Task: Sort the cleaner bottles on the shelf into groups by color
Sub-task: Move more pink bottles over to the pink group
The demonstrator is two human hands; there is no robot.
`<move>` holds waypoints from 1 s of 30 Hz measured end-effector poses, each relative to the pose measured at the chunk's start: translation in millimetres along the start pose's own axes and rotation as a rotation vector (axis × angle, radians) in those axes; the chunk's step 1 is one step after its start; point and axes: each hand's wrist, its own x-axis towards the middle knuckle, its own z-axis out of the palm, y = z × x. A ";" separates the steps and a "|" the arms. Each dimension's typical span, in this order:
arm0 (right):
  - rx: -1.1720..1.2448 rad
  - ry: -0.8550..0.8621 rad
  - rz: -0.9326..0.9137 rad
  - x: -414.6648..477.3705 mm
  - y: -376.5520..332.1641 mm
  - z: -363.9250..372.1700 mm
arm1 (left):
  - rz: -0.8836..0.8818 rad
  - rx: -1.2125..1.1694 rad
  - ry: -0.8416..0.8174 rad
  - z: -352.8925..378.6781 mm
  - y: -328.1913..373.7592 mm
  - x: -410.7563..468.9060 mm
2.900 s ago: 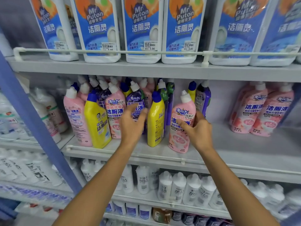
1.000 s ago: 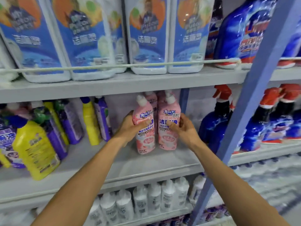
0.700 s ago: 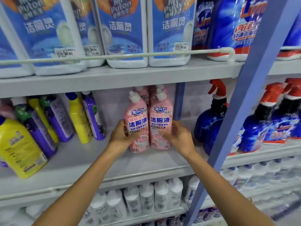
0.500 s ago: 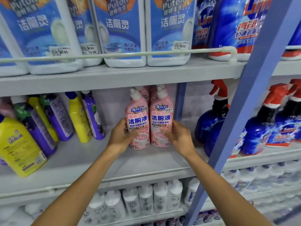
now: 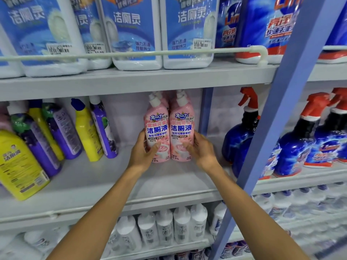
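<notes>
Two pink cleaner bottles stand upright side by side at the right end of the middle shelf (image 5: 93,184), with more pink bottles behind them. My left hand (image 5: 142,152) is wrapped around the left pink bottle (image 5: 157,126). My right hand (image 5: 201,150) rests against the right pink bottle (image 5: 181,126), fingers on its lower label. Further left stand a yellow bottle (image 5: 87,132) and a purple bottle (image 5: 104,128), then more purple and yellow ones, with a large yellow bottle (image 5: 16,166) at the front left.
A blue upright post (image 5: 277,117) crosses the right side. Blue spray bottles with red triggers (image 5: 242,136) stand right of the shelf divider. White jugs with blue labels (image 5: 131,30) fill the upper shelf behind a rail. Small white bottles (image 5: 165,226) line the lower shelf.
Since the earliest frame my view and hands moved right, bringing a pink bottle to the pink group. Over the last second both hands slid down the two pink bottles, which now stand straight together.
</notes>
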 end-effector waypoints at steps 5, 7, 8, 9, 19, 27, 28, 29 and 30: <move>0.083 0.127 0.021 -2.7 4.4 15.2 | -0.069 0.005 0.068 13.9 -11.0 1.4; 0.110 0.136 0.026 5.6 8.8 22.5 | -0.107 -0.005 0.091 20.8 -12.3 2.9; 0.136 0.119 0.024 9.7 8.9 26.2 | -0.118 -0.006 0.097 23.3 -12.6 3.6; 0.169 0.108 0.027 9.8 1.8 27.6 | -0.129 -0.006 0.103 24.6 -12.6 4.0; 0.347 0.031 0.002 20.4 14.4 26.3 | -0.156 -0.006 0.111 30.1 -14.3 6.0; 0.412 0.014 -0.001 22.8 12.0 21.9 | -0.144 -0.057 0.103 24.9 -11.0 10.1; 0.417 0.014 -0.013 22.6 10.8 21.3 | -0.144 -0.065 0.100 24.3 -8.9 11.2; 0.421 0.012 -0.017 22.9 10.8 21.4 | -0.145 -0.071 0.095 24.6 -7.3 11.9; 0.422 0.012 -0.019 22.9 10.8 21.3 | -0.149 -0.076 0.092 25.6 -5.7 11.8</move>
